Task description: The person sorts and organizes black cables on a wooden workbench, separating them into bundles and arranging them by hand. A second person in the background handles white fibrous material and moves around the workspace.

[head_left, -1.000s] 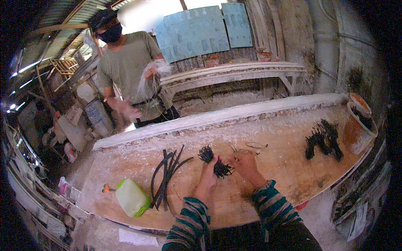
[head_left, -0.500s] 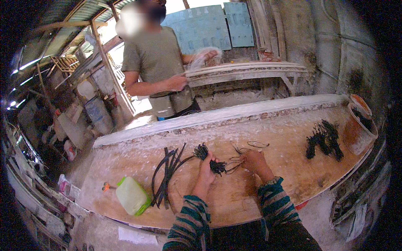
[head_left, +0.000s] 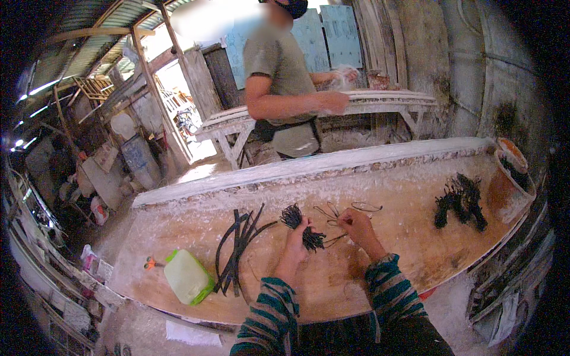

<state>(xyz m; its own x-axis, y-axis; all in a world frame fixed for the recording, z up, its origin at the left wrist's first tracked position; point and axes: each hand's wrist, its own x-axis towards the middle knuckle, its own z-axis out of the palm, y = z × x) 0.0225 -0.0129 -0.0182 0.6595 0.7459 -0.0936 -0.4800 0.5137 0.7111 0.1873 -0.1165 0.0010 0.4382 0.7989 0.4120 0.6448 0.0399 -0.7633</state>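
Observation:
My left hand [head_left: 295,242] grips a small bundle of black strands [head_left: 300,225] above the wooden workbench [head_left: 380,267]; the bundle's two frayed ends stick out on either side of the fist. My right hand [head_left: 355,224] pinches a thin strand [head_left: 333,239] that runs to the bundle. Two thin loops [head_left: 350,208] lie on the bench just beyond my right hand. Both sleeves are striped teal and dark.
Long black strips [head_left: 237,246] lie left of my hands, beside a green and white plastic jug [head_left: 187,276] and orange-handled scissors [head_left: 152,263]. A pile of black bundles [head_left: 460,200] and an orange bucket [head_left: 509,184] sit at the right end. Another person [head_left: 285,83] works at a far bench [head_left: 380,101].
My hands have drawn slightly apart with the bundle raised between them. The other person has moved right and turned toward the far bench.

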